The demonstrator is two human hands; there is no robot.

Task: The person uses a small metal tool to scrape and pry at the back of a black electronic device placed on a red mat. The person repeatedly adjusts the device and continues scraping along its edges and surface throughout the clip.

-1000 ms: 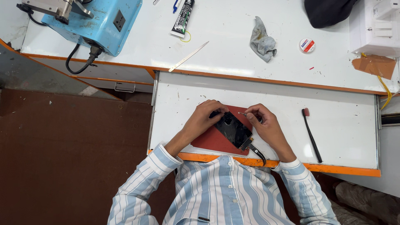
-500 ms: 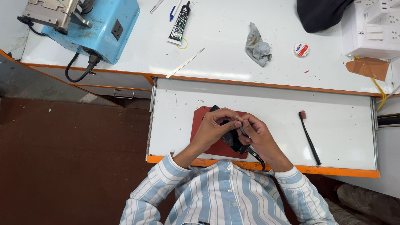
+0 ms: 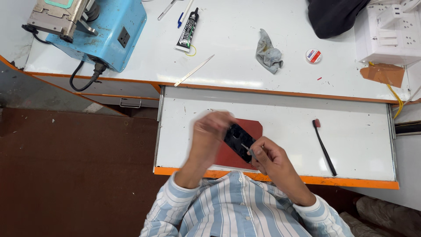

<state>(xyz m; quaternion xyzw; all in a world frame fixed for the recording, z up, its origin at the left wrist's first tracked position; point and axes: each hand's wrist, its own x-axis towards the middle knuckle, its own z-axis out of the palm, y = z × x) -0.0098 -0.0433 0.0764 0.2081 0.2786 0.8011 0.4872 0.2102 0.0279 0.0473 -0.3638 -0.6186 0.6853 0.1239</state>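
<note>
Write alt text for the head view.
Seen from above, a person in a striped shirt holds a black phone in the blurred left hand while the right hand puts a thin tool to it, over a red mat on a white pull-out shelf. A black brush lies to the right.

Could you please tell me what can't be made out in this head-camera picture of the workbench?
- Left hand: motion-blurred, so its fingers and grip are unclear.
- Black device: partly covered by both hands; its kind is uncertain.
- Thin tool in the right hand: too small to identify.
- Red mat: near part hidden by the hands.
- Blue machine: cut off by the top edge.
- Dark cloth: cut off by the top edge.
</note>
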